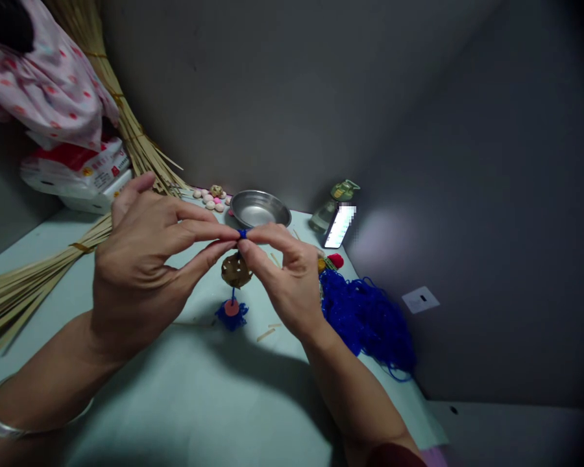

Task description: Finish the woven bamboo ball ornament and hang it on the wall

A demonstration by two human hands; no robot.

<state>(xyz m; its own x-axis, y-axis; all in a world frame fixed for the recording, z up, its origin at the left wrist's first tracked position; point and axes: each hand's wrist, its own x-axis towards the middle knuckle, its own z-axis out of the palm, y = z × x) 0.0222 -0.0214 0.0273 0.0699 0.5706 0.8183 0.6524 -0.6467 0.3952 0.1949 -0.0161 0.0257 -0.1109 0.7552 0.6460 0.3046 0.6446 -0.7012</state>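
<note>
Two-handed: gripping blue yarn in a narrow fingertip pinch of left hand and right hand, above the openwork brown ball and over the pale table. Probably best to tension evenly, without twisting the blue tassel underneath.

Was just one cam, worn on the head: it looked forward and down over two bare forearms at a pale mint, smooth tabletop, pretty close in, with flat grey walls behind.
</note>
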